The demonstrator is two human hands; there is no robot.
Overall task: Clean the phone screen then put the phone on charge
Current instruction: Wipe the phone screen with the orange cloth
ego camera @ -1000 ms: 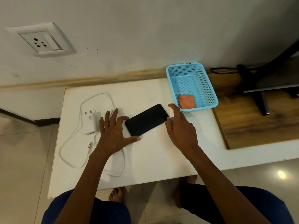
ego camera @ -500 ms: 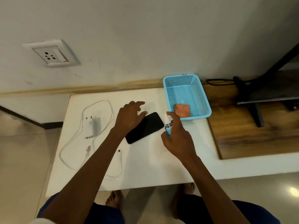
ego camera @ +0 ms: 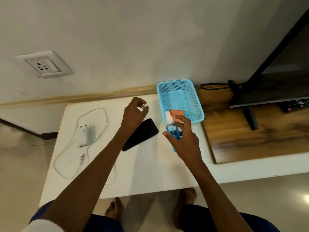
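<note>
The right hand (ego camera: 185,139) grips a small spray bottle (ego camera: 173,131) of blue liquid, fingers curled round its body, the white nozzle bare and upright just off the near left corner of the blue basket (ego camera: 195,99). The left hand (ego camera: 134,113) is raised over the table's (ego camera: 150,173) far edge and pinches a small clear cap (ego camera: 143,107) in its fingertips — the bottle's own cap, by the look of it. The phone (ego camera: 143,133) lies flat and dark, screen up, near the middle of the table, slanted, with the left forearm crossing its near end. An orange cloth (ego camera: 177,113) sits folded in the basket's near end, partly behind the bottle. Toward the left edge rest the white charger (ego camera: 86,133) and its looped cable (ego camera: 70,164), unplugged; the wall socket (ego camera: 45,65) is up above that side. So the cleaning step is only opening: bottle uncapped, nothing sprayed that I can see. Next, I judge, the cap wants setting down somewhere it won't roll, then the nozzle must be aimed at the screen — or better the cloth — with a light press, since too much liquid could run toward the phone's ports.
</note>
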